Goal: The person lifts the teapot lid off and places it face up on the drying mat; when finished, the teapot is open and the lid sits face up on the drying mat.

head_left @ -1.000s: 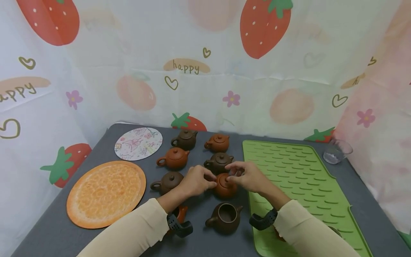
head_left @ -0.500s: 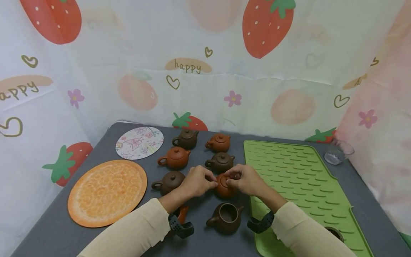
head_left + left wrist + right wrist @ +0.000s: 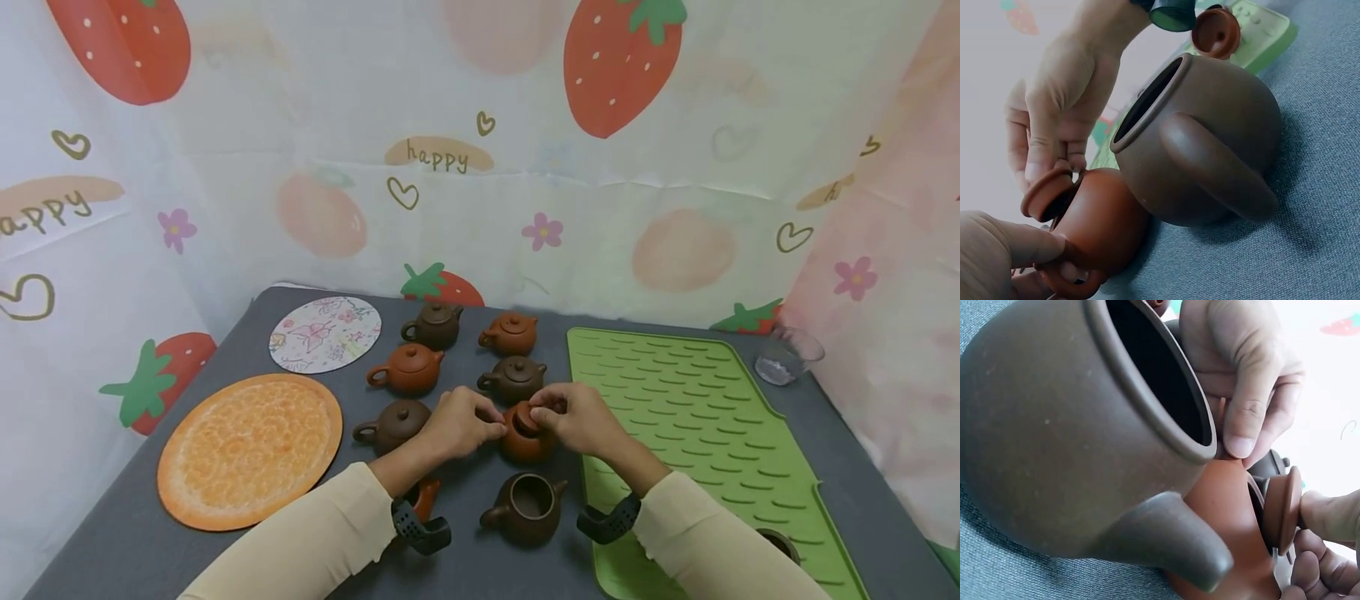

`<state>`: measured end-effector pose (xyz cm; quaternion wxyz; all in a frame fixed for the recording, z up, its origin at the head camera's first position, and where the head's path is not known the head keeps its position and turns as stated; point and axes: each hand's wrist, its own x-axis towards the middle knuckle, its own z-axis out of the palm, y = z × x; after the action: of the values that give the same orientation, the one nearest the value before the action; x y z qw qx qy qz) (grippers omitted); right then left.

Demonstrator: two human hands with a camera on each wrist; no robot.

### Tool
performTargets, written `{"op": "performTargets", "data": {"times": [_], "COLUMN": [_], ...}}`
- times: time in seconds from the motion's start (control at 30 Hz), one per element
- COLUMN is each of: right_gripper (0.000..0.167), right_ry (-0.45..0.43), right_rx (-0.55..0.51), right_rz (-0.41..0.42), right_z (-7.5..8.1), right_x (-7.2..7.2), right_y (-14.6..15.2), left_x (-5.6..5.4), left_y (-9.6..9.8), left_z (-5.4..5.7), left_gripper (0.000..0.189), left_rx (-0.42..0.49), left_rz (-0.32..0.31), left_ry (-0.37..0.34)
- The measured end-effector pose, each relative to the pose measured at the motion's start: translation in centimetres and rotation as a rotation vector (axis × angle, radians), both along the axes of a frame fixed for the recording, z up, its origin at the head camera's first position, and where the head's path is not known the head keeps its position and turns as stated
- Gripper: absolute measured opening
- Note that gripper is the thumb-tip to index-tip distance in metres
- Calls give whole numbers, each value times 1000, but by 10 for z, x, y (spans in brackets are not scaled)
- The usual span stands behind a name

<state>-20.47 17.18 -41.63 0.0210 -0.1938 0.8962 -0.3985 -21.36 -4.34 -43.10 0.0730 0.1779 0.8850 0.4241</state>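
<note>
- While the left hand (image 3: 463, 423) holds the orange teapot (image 3: 525, 448) by its handle (image 3: 1090, 287), the right hand (image 3: 579, 418) pinches its lid (image 3: 1285, 509) (tilted).
- Just beside: a brown teapot (image 3: 531, 530).

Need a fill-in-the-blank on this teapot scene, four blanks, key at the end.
The right hand holds a tilted ____ at the orange teapot's opening.
The left hand grips that teapot's ____.
The mat is coloured ____.
In the head view, the glass stands to the mat's ____.

Missing words: lid; handle; green; right

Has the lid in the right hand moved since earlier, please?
Yes: the lid has risen and tilted, judged against the unmoved orange teapot beneath it.
</note>
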Motion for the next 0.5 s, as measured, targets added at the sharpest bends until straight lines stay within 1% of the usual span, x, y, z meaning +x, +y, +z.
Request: {"op": "performTargets", "data": {"times": [0.17,0.3,0.5], "right_gripper": [9,8,12], "right_ry": [1,-5,-32], "right_rx": [-53,-76,-112], "right_rz": [9,-18,-55], "right_z": [0,0,0], "right_x": [-1,-1,-1], "right_y": [1,1,4], "left_x": [0,-1,-1], "left_y": [-1,-1,0], "left_z": [-1,-1,-1], "left_gripper": [6,5,5], "left_rx": [-2,0,4], "left_rz": [6,5,8], "left_ry": [10,23,16]}}
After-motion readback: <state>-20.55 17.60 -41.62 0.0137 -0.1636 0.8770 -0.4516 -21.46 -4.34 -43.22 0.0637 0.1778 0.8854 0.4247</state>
